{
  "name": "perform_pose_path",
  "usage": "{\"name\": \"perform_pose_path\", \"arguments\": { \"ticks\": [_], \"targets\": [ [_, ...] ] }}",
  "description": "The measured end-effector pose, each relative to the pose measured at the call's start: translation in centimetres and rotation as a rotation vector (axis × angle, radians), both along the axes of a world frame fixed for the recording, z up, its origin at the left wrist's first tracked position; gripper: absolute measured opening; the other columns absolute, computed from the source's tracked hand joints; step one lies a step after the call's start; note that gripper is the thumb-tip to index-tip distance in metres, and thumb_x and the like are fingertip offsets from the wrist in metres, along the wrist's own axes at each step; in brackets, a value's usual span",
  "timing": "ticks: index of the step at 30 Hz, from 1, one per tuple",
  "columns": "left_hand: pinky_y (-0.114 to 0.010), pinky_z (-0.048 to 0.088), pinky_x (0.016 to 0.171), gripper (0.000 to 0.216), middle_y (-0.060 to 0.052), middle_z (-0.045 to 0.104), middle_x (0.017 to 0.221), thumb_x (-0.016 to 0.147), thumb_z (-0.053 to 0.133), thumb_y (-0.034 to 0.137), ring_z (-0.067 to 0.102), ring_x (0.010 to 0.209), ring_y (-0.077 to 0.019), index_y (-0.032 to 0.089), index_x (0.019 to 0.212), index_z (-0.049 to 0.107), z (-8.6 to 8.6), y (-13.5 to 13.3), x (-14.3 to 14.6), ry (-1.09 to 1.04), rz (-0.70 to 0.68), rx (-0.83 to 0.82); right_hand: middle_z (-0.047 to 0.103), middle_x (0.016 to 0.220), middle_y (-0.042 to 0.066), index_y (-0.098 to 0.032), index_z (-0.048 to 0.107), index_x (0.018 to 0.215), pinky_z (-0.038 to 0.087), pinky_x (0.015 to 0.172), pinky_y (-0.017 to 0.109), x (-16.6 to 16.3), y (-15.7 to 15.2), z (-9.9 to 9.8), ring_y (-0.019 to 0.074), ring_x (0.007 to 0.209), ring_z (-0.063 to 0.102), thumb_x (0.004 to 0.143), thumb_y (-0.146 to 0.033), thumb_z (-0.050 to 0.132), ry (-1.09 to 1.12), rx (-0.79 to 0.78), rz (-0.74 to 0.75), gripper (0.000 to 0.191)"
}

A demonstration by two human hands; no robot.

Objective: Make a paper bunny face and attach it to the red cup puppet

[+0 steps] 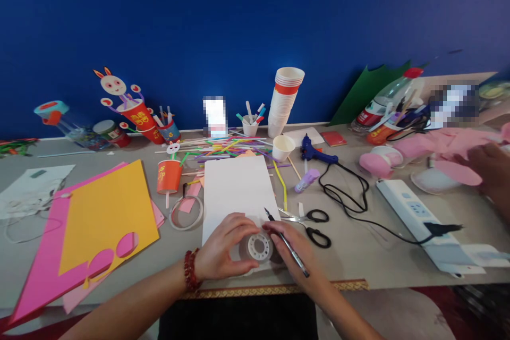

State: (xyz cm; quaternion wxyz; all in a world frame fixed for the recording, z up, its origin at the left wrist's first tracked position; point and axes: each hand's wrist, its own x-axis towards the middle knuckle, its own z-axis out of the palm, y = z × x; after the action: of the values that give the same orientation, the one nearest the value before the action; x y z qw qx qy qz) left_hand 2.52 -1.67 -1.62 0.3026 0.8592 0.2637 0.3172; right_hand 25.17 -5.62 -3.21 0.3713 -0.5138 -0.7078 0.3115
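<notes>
A roll of clear tape (pixel 258 247) with a white core is gripped in my left hand (pixel 228 247), thumb and fingers curved round its left side, over the near part of a white sheet of paper (pixel 236 183). My right hand (pixel 292 252) has a black pen (pixel 287 244) resting between thumb and fingers, its tip pointing up and away. The right fingertips are at the tape's right edge; whether they press on it I cannot tell. Black-handled scissors (pixel 313 218) lie open just right of the paper.
Behind the paper are loose coloured straws (pixel 239 144), a white paper cup (pixel 283 147) and a cup stack (pixel 285 101). Yellow card (pixel 111 218) lies left. A glue gun (pixel 319 151) and power strip (pixel 414 218) are right, near another person's hand (pixel 490 170).
</notes>
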Motion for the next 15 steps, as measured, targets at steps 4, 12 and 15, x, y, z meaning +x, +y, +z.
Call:
{"name": "perform_pose_path", "arguments": {
  "ticks": [4,12,15],
  "targets": [
    [-0.046,0.047,0.098,0.055,-0.012,0.063,0.115,0.082,0.070,0.043,0.057,0.109,-0.0267,0.023,0.128,0.050,0.31,0.09,-0.03,-0.047,0.005,-0.015,0.072,0.110,0.007,-0.024,0.064,0.114,0.056,0.090,0.037,-0.04,0.07,0.22,0.0228,0.101,0.069,0.099,-0.026,0.045,0.020,0.059,0.014,0.024],
    [-0.044,0.046,0.100,0.053,-0.012,0.062,0.118,0.082,0.069,0.039,0.056,0.111,-0.0262,0.021,0.128,0.050,0.16,-0.23,0.07,0.102,-0.022,0.020,0.071,0.109,0.007,-0.025,0.059,0.121,0.054,0.090,0.038,0.08,-0.04,-0.46,0.0228,0.100,0.068,0.099,-0.028,0.047,0.028,-0.062,-0.034,0.025],
    [-0.044,0.044,0.102,0.052,-0.012,0.062,0.119,0.081,0.069,0.038,0.055,0.112,-0.0268,0.019,0.127,0.051,-0.31,-0.42,0.34,0.185,-0.015,0.044,0.070,0.110,0.007,-0.025,0.058,0.122,0.053,0.092,0.039,0.10,-0.10,-0.70,0.0232,0.102,0.067,0.099,-0.029,0.047,0.029,-0.069,-0.025,0.025]
  ]
}}
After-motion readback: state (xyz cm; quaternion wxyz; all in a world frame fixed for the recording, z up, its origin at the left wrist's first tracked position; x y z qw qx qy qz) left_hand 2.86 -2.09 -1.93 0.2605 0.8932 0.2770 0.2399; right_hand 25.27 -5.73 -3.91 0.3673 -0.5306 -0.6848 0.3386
